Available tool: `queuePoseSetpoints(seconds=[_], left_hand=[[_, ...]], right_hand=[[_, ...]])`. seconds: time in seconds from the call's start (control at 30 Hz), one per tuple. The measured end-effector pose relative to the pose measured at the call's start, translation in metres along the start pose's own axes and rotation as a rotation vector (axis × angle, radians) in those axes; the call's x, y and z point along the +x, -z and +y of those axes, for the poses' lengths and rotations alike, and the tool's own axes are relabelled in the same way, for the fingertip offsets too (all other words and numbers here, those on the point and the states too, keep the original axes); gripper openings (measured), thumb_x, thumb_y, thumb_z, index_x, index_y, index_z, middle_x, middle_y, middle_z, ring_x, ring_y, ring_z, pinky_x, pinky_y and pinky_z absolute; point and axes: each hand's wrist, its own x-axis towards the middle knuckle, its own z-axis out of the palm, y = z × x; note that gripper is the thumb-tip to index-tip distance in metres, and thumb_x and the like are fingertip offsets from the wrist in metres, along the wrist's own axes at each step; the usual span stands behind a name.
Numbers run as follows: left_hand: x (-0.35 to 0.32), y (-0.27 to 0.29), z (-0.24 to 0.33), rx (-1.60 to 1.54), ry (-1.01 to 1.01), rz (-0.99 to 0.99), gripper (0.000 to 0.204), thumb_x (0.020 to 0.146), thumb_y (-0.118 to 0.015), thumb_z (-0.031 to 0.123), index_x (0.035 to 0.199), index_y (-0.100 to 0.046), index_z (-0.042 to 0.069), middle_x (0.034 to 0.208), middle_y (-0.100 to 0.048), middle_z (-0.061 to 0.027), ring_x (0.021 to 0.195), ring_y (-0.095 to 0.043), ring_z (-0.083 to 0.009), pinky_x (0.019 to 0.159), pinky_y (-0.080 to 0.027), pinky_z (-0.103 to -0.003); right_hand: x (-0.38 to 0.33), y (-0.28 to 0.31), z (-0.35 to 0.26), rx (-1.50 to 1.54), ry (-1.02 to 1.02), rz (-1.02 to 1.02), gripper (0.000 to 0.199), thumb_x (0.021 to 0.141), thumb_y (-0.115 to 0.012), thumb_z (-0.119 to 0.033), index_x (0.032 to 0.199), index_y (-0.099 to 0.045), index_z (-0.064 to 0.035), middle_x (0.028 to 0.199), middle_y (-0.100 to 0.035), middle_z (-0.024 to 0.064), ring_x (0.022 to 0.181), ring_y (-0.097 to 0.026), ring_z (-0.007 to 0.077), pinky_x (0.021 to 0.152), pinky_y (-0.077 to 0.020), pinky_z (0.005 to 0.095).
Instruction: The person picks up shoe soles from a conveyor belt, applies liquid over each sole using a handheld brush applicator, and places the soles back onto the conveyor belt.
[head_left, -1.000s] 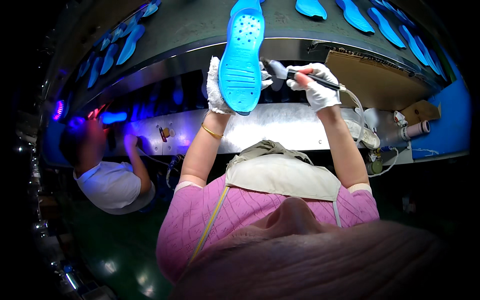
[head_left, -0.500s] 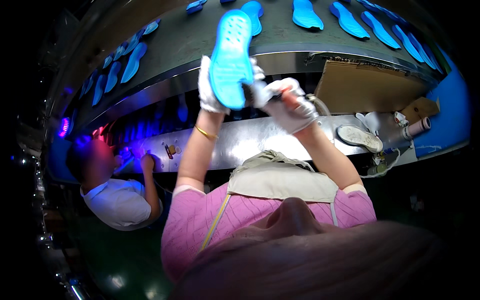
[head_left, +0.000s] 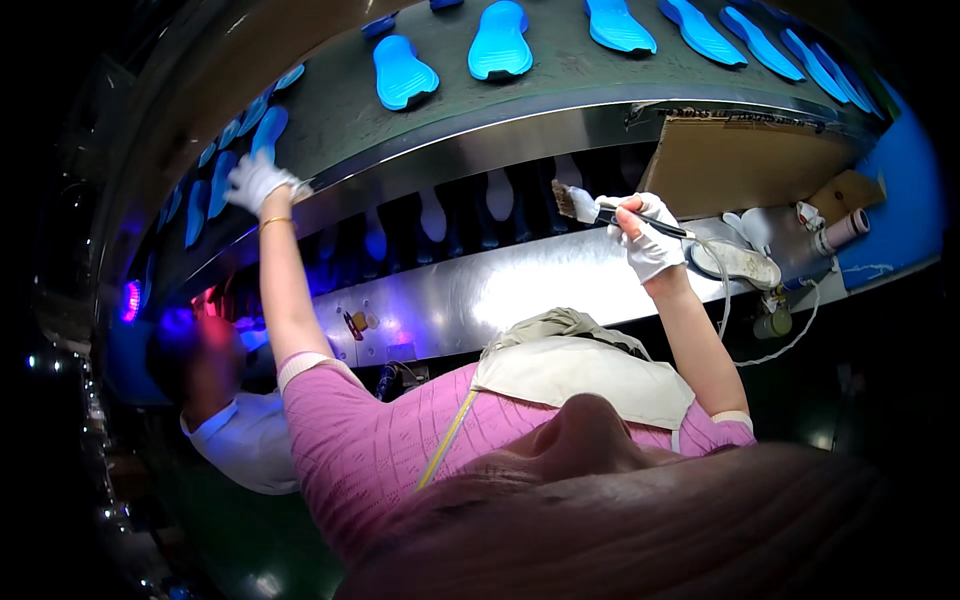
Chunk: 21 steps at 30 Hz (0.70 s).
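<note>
My left hand [head_left: 258, 186], in a white glove, reaches over the belt at the left. Its fingers are spread at the near end of a blue shoe sole [head_left: 269, 132] and cover part of it; whether they touch it is unclear. My right hand [head_left: 650, 240], gloved with bare fingertips, is closed around the black handle of a brush [head_left: 574, 202]. The brush's bristles are brown, its neck is whitish, and a thin clear hose runs from the handle's back end. Another blue sole [head_left: 404, 74] lies on the belt between my hands.
More blue soles [head_left: 500, 40] lie along the dark green belt [head_left: 450, 95] with its metal edge. Below are a steel ledge [head_left: 440, 285], a cardboard sheet [head_left: 745, 165], a white sole [head_left: 738, 264] and a pink roll [head_left: 846, 228]. A co-worker [head_left: 240, 440] sits at the left.
The blue sole has left my left hand, and one now lies on the belt nearby. My left hand has moved left to another sole. My right hand has drawn back rightward with the brush.
</note>
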Motion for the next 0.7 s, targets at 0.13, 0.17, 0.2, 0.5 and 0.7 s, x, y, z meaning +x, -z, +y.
queuePoseSetpoints(seconds=[0.13,0.17,0.2,0.5,0.7], left_hand=[[0.042,-0.068,-0.069,-0.301,0.101,-0.046,0.032,0.081,-0.057,0.02,0.112,-0.063,0.022,0.112,-0.059,-0.0142,0.106,-0.057,-0.0339,0.089,-0.046,-0.042],[0.042,-0.074,-0.073,-0.276,0.032,0.011,0.031,0.08,-0.057,0.019,0.11,-0.064,0.021,0.109,-0.06,-0.015,0.102,-0.058,-0.0347,0.085,-0.049,-0.041],[0.03,-0.066,-0.057,-0.315,-0.078,0.101,0.028,0.079,-0.059,0.023,0.105,-0.067,0.02,0.102,-0.062,-0.0156,0.095,-0.061,-0.0337,0.083,-0.05,-0.041],[-0.099,0.043,-0.02,-2.175,0.004,0.606,0.019,0.081,-0.072,0.02,0.086,-0.065,0.003,0.081,-0.062,0.0011,0.076,-0.057,-0.011,0.075,-0.045,-0.025],[-0.167,0.098,-0.02,-2.736,-0.812,-0.344,0.052,0.1,-0.026,0.036,0.063,-0.049,0.008,0.072,-0.054,-0.0132,0.062,-0.049,-0.02,0.057,-0.044,-0.03]], right_hand=[[-0.006,-0.018,0.002,-0.06,-0.09,-0.005,0.01,0.082,-0.065,-0.001,0.089,-0.058,-0.0038,0.094,-0.065,0.011,0.071,-0.061,0.0119,0.067,-0.0493,0.0228],[-0.006,-0.02,0.004,-0.072,-0.109,-0.026,0.011,0.082,-0.065,-0.001,0.089,-0.058,-0.0036,0.096,-0.065,0.0118,0.073,-0.062,0.0128,0.068,-0.05,0.0235],[-0.004,-0.015,0.006,-0.095,-0.142,-0.002,0.011,0.081,-0.065,0.001,0.088,-0.057,-0.0035,0.099,-0.064,0.0137,0.077,-0.064,0.0151,0.072,-0.0514,0.0251],[-0.007,0.022,-0.003,-0.168,-0.063,-0.25,0.02,0.075,-0.063,0.011,0.086,-0.056,-0.0039,0.102,-0.064,0.0182,0.081,-0.063,0.0165,0.078,-0.052,0.03],[-0.008,0.036,-0.015,-0.184,-0.062,-0.18,0.02,0.078,-0.062,0.008,0.091,-0.055,-0.0041,0.1,-0.065,0.0151,0.081,-0.064,0.0173,0.075,-0.0529,0.0287]])
